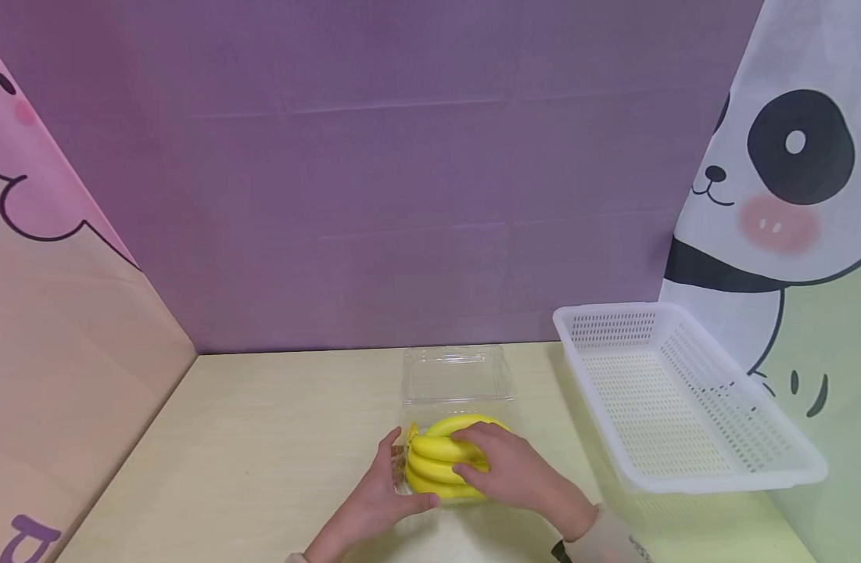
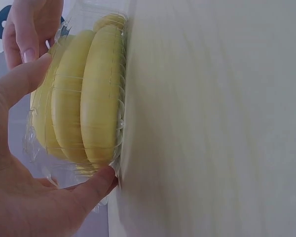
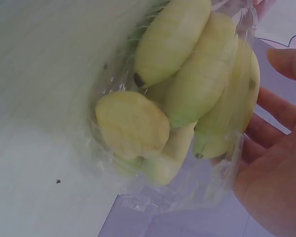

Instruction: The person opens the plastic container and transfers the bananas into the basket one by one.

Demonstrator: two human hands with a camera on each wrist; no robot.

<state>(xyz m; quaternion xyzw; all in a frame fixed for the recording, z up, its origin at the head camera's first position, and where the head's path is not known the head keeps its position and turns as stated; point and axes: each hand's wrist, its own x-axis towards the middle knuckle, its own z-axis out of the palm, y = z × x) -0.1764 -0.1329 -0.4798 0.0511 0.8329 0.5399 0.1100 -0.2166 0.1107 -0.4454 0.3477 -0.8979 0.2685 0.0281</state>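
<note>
Thumb of the left hand [image 1: 377,493] is lying along the near wall of a clear container [image 2: 81,17] while that hand's fingers are bending round its left end, so 1 corner is sitting held between them. To the right of that corner, the right hand [image 1: 514,469] is reaching in from above, its fingers resting over the upper bananas [image 1: 430,469] and its thumb spreading apart from them on the near side; how hard those fingertips are pressing, I cannot tell. Directly below the right fingers, the bunch is sitting inside the container, its long axis running left to right across the person's front. The stem end [image 1: 412,432] is pointing towards the left hand, and the free tips are pointing right, under the right hand. That relation is seemingly mattering most: the right hand is touching the fruit, coming along its length from the tips, whereas the left hand is holding only the container. Just beyond the bananas, the lid [image 1: 458,379] is lying open on the far side, with neither of the 2 hands touching it. Farther right, a white basket [image 1: 726,482] is resting on the tabletop [image 1: 282,438], well apart from the fruit. Behind it all, a purple backdrop [image 1: 430,195] is rising.
</note>
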